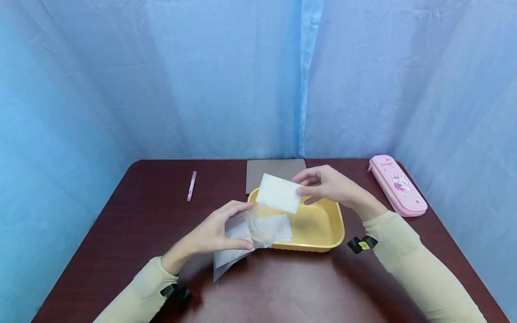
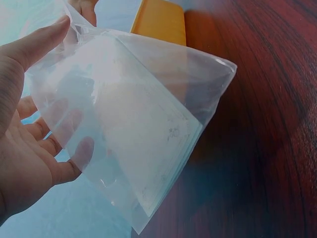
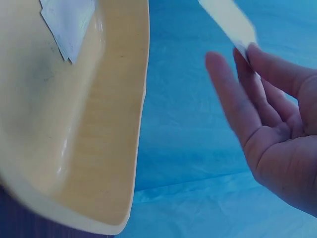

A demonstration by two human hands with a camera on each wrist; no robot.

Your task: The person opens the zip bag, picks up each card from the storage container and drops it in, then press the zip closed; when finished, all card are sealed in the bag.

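My left hand (image 1: 208,231) grips a clear plastic bag (image 1: 264,231) near its mouth, thumb on one side and fingers on the other. In the left wrist view, a stack of white square sheets (image 2: 143,124) lies inside the bag, which hangs tilted. My right hand (image 1: 333,186) pinches one white square sheet (image 1: 278,194) by its edge between thumb and fingers, above the yellow basin (image 1: 329,224). Several similar sheets (image 3: 72,25) lie in the basin, partly hidden by the bag in the head view.
Behind the basin lies a flat grey rectangular thing (image 1: 268,169). A pink and white pen (image 1: 191,186) is on the dark red table (image 1: 153,224) to the left. The pink pencil case (image 1: 397,186) sits at the right edge. Blue curtains (image 1: 226,80) surround the table's back and sides.
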